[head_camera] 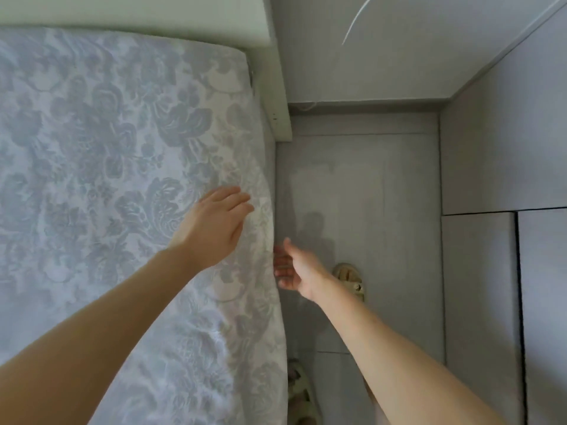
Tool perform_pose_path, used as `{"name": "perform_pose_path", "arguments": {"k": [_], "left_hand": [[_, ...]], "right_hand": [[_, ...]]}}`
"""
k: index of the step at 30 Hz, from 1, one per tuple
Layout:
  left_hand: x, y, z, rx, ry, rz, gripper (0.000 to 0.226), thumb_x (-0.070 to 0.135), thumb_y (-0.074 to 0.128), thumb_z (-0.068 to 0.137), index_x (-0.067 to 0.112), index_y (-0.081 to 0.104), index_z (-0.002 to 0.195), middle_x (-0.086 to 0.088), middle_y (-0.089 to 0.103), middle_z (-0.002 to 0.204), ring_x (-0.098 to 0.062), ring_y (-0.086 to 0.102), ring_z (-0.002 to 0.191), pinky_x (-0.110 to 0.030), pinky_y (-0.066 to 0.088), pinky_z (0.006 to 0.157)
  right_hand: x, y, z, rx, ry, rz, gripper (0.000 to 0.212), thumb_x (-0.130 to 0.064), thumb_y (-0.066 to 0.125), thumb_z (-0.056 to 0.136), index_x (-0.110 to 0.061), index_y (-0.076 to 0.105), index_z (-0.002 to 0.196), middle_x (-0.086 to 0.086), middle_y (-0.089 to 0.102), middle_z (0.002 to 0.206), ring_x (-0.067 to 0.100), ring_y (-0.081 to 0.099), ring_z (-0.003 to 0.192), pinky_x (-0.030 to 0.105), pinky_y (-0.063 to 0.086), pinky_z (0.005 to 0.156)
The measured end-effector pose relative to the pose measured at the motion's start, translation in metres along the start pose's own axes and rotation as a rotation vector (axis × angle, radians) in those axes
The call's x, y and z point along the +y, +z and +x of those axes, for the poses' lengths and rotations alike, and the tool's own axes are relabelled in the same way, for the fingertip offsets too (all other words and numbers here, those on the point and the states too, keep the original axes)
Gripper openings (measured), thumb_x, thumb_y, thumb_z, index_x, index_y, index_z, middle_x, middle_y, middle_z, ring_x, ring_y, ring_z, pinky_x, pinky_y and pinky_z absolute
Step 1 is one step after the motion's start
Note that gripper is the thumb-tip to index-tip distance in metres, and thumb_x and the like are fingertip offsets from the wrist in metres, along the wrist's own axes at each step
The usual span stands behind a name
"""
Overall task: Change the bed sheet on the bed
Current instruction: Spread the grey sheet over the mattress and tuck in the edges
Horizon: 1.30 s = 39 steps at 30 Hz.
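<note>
**Position of the work.** The bed point(270, 167) occupies the left of the view. Its top is covered by a floral cover point(107, 133). Whether this is a sheet or the bare mattress facing cannot be determined. No loose sheet is in view.

**Governing relation.** The right-hand edge of the bed runs lengthwise away from the person, from the near bottom of the view to the far corner by the frame point(280, 118). The two hands are placed on opposite sides of this edge.

**Left hand** point(214, 225). It is laid palm down on the cover, just inside the edge, with the fingers straight and pointing towards the edge. Nothing is held.

**Right hand** point(296, 271). It is held outside the edge and lower, over the floor point(352, 185), with the fingers extended leftward against the side of the bed. The fingertips are at the side face; whether they are tucked under the cover cannot be told. Nothing is seen to be gripped.

**Assessment.** The right hand is the nearer to the side face, and any tuck or pull along it would be expected from that hand, with the left hand steadying the top. A slipper point(349, 279) is just beside the right wrist.
</note>
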<state>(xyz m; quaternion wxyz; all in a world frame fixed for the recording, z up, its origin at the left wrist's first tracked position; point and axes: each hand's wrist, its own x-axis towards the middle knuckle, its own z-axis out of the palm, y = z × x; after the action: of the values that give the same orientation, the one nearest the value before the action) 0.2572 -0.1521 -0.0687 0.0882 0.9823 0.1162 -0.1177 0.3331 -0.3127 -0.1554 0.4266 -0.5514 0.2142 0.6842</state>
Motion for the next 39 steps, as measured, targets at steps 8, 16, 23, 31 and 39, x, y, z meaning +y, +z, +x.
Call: {"name": "perform_pose_path", "arguments": {"k": [8, 16, 23, 31, 39], "left_hand": [[-0.03, 0.0, 0.06, -0.32, 0.379, 0.282, 0.046, 0.03, 0.031, 0.091, 0.013, 0.074, 0.094, -0.004, 0.071, 0.097, -0.027, 0.065, 0.101, -0.034, 0.013, 0.114], [-0.036, 0.004, 0.085, -0.471, 0.571, 0.268, 0.048, 0.037, 0.032, 0.09, 0.021, 0.073, 0.072, 0.008, 0.069, 0.074, -0.02, 0.063, 0.076, -0.033, 0.036, 0.091], [-0.023, 0.026, 0.077, -0.612, 0.601, 0.327, 0.069, 0.046, 0.009, 0.089, 0.026, 0.075, 0.083, 0.012, 0.07, 0.085, -0.014, 0.061, 0.089, -0.033, 0.041, 0.092], [-0.007, 0.027, 0.079, -0.745, 0.681, 0.606, 0.067, 0.043, 0.002, 0.096, 0.026, 0.066, 0.111, 0.01, 0.06, 0.111, -0.017, 0.05, 0.109, -0.037, 0.019, 0.113], [0.016, 0.027, 0.08, -0.845, 0.643, 0.745, 0.055, 0.043, 0.012, 0.1, 0.02, 0.06, 0.114, 0.002, 0.062, 0.115, -0.018, 0.052, 0.111, -0.041, 0.019, 0.107]], "right_hand": [[0.013, 0.013, 0.011, -0.126, -0.037, -0.242, 0.01, -0.024, 0.058, 0.094, -0.018, 0.06, 0.086, -0.003, 0.053, 0.059, 0.005, 0.044, 0.042, 0.016, 0.029, 0.039], [0.028, 0.022, 0.039, 0.18, -0.257, -0.328, 0.031, -0.018, 0.068, 0.081, -0.024, 0.05, 0.057, -0.008, 0.048, 0.057, 0.017, 0.05, 0.064, 0.027, 0.038, 0.06], [0.026, -0.009, 0.044, 0.472, -0.44, -0.35, 0.02, -0.019, 0.067, 0.083, -0.013, 0.054, 0.069, -0.007, 0.045, 0.059, 0.014, 0.045, 0.062, 0.024, 0.033, 0.057], [0.045, 0.017, 0.016, 0.353, -0.551, -0.101, 0.015, -0.017, 0.051, 0.095, -0.017, 0.065, 0.099, 0.0, 0.069, 0.088, 0.016, 0.064, 0.085, 0.037, 0.051, 0.083], [0.057, 0.053, 0.0, 0.159, -0.465, 0.017, 0.033, -0.013, 0.039, 0.1, -0.02, 0.061, 0.123, -0.012, 0.06, 0.113, 0.004, 0.052, 0.106, 0.012, 0.037, 0.091]]}}
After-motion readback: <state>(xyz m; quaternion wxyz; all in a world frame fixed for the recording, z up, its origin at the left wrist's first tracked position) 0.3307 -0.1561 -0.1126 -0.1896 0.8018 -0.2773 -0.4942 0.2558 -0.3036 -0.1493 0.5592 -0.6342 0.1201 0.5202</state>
